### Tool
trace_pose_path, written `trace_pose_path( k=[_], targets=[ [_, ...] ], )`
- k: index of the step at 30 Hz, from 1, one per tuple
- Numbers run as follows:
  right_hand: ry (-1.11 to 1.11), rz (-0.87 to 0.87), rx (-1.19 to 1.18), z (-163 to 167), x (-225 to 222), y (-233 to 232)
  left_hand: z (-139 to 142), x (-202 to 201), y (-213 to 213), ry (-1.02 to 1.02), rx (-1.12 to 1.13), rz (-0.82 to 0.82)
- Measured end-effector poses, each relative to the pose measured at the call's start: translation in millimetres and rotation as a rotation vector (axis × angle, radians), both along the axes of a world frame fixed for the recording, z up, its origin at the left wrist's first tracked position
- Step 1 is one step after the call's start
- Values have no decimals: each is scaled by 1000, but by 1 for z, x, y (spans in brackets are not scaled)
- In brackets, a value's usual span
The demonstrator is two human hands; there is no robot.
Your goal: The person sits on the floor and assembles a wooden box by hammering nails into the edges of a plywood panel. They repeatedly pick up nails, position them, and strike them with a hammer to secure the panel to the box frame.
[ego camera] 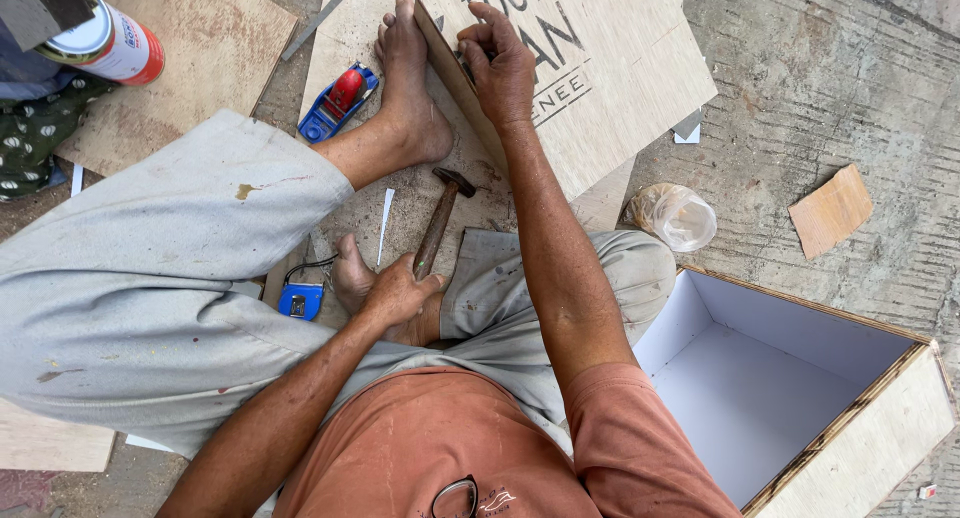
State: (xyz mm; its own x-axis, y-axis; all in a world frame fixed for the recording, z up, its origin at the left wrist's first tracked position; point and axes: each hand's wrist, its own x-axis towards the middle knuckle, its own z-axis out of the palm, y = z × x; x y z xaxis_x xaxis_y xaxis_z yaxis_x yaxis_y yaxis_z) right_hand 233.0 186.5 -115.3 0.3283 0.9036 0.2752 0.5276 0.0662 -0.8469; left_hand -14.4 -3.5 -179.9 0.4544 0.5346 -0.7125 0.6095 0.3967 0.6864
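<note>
My left hand (400, 290) grips the wooden handle of a hammer (440, 216), whose metal head rests low near the ground between my legs. My right hand (500, 63) is closed on the near edge of a tilted plywood board (610, 88) with printed lettering, fingers pinched at the edge. My bare foot (408, 88) presses against the same edge just left of that hand. The board stands on another flat plywood sheet (360, 28). Whether the fingers pinch something small I cannot tell.
A blue and red hand plane (338, 103) lies left of the foot. A blue tape measure (300, 300) sits by my other foot. A tin can (105, 40) is top left, a crumpled plastic bag (675, 216) and wood scrap (830, 210) at right. An open white-lined wooden box (880, 428) stands bottom right.
</note>
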Motion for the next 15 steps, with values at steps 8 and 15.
trace_pose_path(
  k=[8,15],
  targets=[
    [-34,-22,9,-4,7,-3,63,-22,12,62,986,12],
    [-50,16,53,-2,14,-6,132,18,92,-6,355,172]
  ],
)
